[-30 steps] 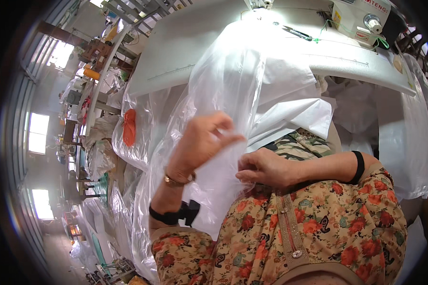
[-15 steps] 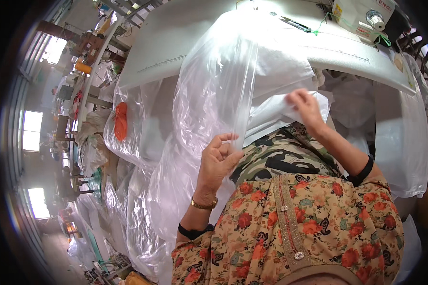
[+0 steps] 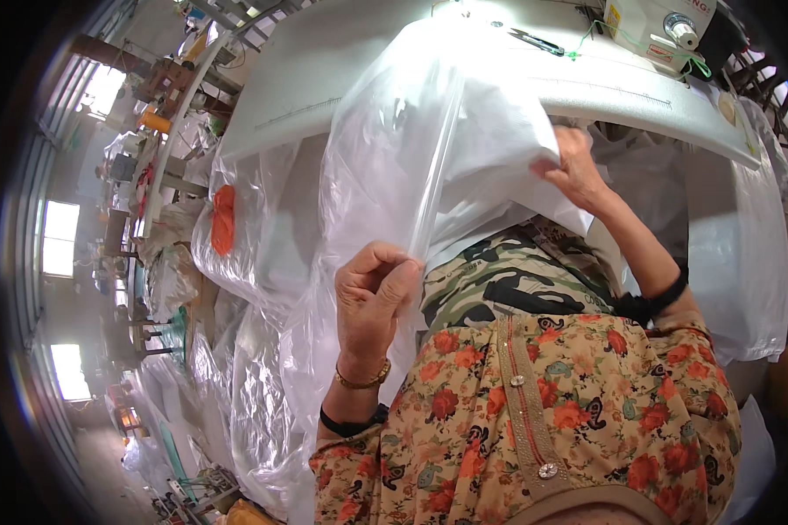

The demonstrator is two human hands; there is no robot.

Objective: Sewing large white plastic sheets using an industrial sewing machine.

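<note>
A clear plastic sheet (image 3: pixel 372 157) hangs over the near edge of the white table and down to the left of my lap. Its folded edge runs down to my left hand (image 3: pixel 375 293), whose thumb and fingers pinch it. White sheeting (image 3: pixel 503 140) lies beside that edge, across the table front and above my camouflage-patterned lap. At its right side my right hand (image 3: pixel 573 166) grips the sheeting with curled fingers and lifts it a little. The upper end of the plastic is lost in bright lamp glare.
Thread snips (image 3: pixel 537 41) lie on the white sewing table (image 3: pixel 298 74), near the machine head (image 3: pixel 661 31) at the far right. A measuring scale is printed along the table's front. An orange bundle (image 3: pixel 223 220) hangs at left. More plastic sheeting (image 3: pixel 735 254) drapes at right.
My right hand has moved up and taken hold of the white sheeting, raising its right part. My left hand has shifted slightly left and down with the plastic edge, pulling it slanted.
</note>
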